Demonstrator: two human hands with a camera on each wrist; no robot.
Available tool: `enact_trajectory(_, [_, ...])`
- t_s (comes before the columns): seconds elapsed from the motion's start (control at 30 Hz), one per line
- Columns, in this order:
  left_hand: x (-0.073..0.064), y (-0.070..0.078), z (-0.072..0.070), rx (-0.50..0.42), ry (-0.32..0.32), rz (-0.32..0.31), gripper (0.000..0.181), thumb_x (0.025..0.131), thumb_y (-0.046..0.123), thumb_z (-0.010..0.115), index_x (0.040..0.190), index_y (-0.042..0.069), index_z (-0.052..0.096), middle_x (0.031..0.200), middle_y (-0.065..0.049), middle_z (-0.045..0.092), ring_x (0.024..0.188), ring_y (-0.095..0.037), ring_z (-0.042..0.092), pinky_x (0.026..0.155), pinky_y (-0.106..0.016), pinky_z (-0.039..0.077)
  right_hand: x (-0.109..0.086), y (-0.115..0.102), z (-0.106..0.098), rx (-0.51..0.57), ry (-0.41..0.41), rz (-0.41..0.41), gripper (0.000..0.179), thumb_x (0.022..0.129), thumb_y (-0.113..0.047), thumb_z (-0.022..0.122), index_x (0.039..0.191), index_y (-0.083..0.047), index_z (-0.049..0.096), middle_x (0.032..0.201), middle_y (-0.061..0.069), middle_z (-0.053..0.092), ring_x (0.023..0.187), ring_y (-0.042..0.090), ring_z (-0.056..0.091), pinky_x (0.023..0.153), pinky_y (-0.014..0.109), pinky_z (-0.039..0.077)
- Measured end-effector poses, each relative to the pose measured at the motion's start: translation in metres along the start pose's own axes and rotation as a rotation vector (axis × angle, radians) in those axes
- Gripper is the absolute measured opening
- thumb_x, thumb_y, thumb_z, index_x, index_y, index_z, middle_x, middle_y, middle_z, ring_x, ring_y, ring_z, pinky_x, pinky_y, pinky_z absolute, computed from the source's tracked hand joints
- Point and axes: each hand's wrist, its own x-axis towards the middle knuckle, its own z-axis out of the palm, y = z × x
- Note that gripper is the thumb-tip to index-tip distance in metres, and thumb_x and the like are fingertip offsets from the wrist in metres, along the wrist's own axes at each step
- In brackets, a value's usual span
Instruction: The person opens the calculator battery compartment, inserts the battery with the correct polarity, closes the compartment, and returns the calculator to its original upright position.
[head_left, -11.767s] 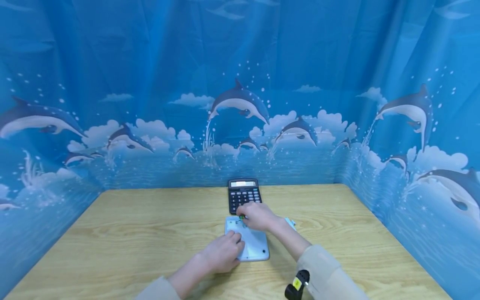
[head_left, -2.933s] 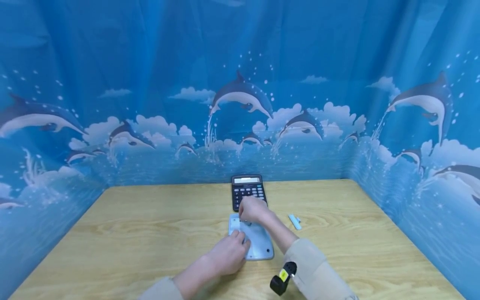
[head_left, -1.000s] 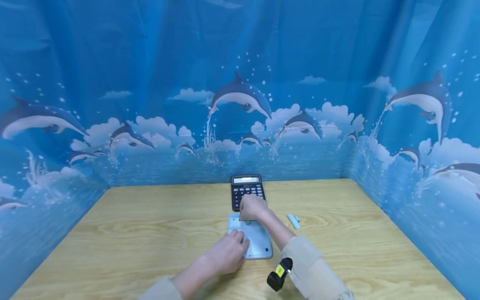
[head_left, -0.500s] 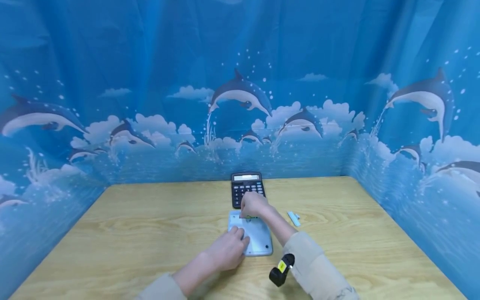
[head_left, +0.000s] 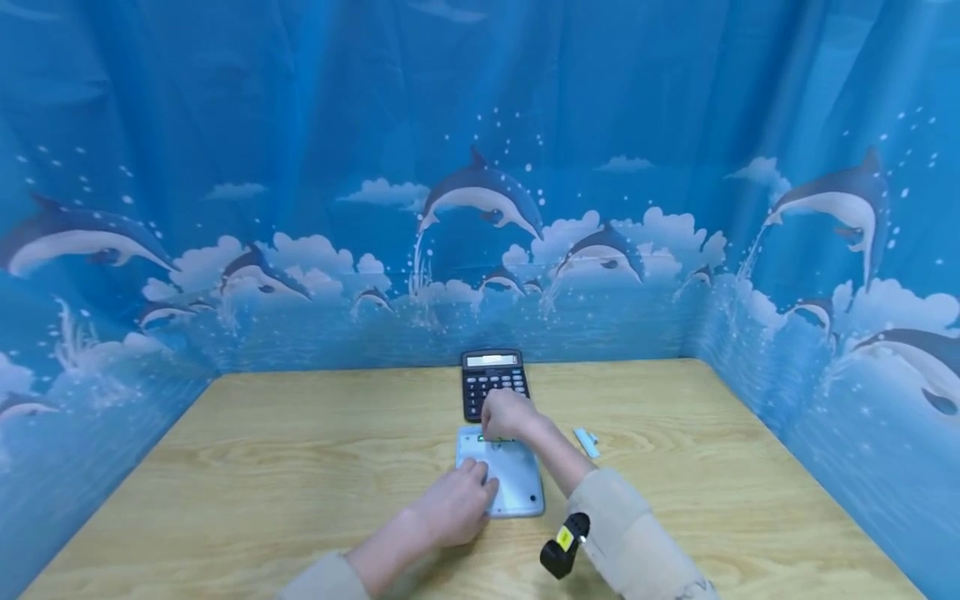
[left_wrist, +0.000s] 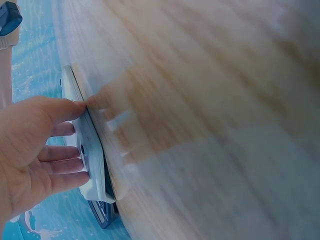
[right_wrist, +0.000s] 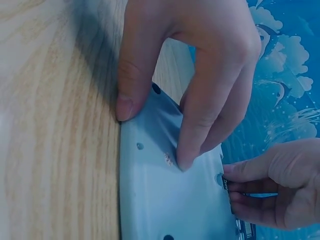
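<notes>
A pale blue calculator (head_left: 513,479) lies face down on the wooden table, its back with screw holes and dark round feet turned up. My left hand (head_left: 453,504) steadies its near left part, thumb at the edge and fingertips on the back, as the right wrist view shows. My right hand (head_left: 510,415) bends over the open battery slot at the far end. Its thumb and fingers pinch a small battery (right_wrist: 225,184), dark with lettering in the right wrist view; green shows beside the fingertips in the head view. Most of the slot is hidden under this hand.
Beyond the far end sits a black calculator (head_left: 491,367), partly covered by my right hand. A small pale blue battery cover (head_left: 587,442) lies to the right. A dolphin-print curtain (head_left: 480,267) encloses the table (head_left: 300,450). A black wrist camera (head_left: 564,546) hangs from my right sleeve.
Since the oldest frame, my right arm has shifted left, uncovering the battery cover. In the last second, more green has come into sight left of my right fingertips; my left hand stays put.
</notes>
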Motion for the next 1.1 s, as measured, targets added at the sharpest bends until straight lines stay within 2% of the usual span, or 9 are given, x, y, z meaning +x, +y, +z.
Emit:
enact_trajectory(0.3, [0.0,0.0,0.0,0.0,0.004,0.003,0.037,0.079,0.026,0.068,0.109,0.005,0.065,0.094,-0.008,0.057,0.084,-0.017,0.05,0.072,-0.026,0.047,-0.005,0.003,0.003,-0.041,0.033,-0.038,0.008,0.076,-0.014,0.073,0.07,-0.017,0.069,0.066,-0.009,0.059,0.066,0.01,0.054,0.062,0.025,0.046])
enact_trajectory(0.5, [-0.001,0.001,0.002,-0.001,0.025,0.008,0.037,0.077,0.025,0.069,0.108,0.005,0.065,0.094,-0.007,0.056,0.084,-0.017,0.049,0.072,-0.027,0.047,-0.008,0.007,0.006,-0.079,0.087,-0.116,0.003,0.076,-0.014,0.072,0.074,-0.016,0.072,0.068,-0.009,0.061,0.066,0.008,0.054,0.063,0.025,0.047])
enact_trajectory(0.6, [-0.001,0.0,0.002,0.011,0.033,0.009,0.036,0.077,0.025,0.069,0.107,0.005,0.065,0.094,-0.007,0.056,0.084,-0.017,0.049,0.073,-0.027,0.047,-0.009,0.01,0.004,-0.04,0.099,-0.14,0.003,0.078,-0.015,0.071,0.081,-0.015,0.072,0.074,-0.007,0.064,0.07,0.009,0.056,0.066,0.026,0.048])
enact_trajectory(0.73, [-0.001,0.0,0.002,-0.006,0.033,0.005,0.036,0.077,0.025,0.07,0.107,0.006,0.065,0.095,-0.007,0.057,0.085,-0.018,0.05,0.075,-0.027,0.048,-0.013,0.019,-0.002,0.022,0.128,-0.096,0.014,0.082,-0.015,0.068,0.095,-0.012,0.071,0.088,-0.002,0.067,0.083,0.013,0.06,0.076,0.031,0.05])
enact_trajectory(0.83, [-0.002,0.001,0.003,-0.025,0.04,-0.004,0.036,0.076,0.024,0.07,0.107,0.005,0.066,0.096,-0.008,0.057,0.086,-0.018,0.051,0.076,-0.028,0.048,-0.017,0.029,-0.008,0.017,0.175,-0.065,0.016,0.082,-0.015,0.067,0.097,-0.009,0.07,0.092,0.001,0.068,0.088,0.018,0.061,0.081,0.035,0.05])
enact_trajectory(1.0, [-0.002,0.0,0.003,-0.039,0.038,-0.017,0.035,0.077,0.024,0.069,0.107,0.006,0.066,0.099,-0.009,0.058,0.088,-0.019,0.052,0.077,-0.028,0.049,-0.027,0.051,-0.016,0.021,0.221,-0.015,0.012,0.082,-0.017,0.067,0.09,-0.008,0.07,0.085,0.002,0.068,0.078,0.017,0.061,0.074,0.036,0.051])
enact_trajectory(1.1, [-0.002,0.0,0.003,-0.05,0.03,-0.022,0.036,0.077,0.024,0.069,0.108,0.007,0.066,0.101,-0.009,0.058,0.09,-0.019,0.052,0.079,-0.028,0.049,-0.036,0.065,-0.019,0.037,0.213,0.049,0.012,0.084,-0.018,0.066,0.089,-0.008,0.07,0.083,0.001,0.067,0.073,0.015,0.059,0.069,0.034,0.051])
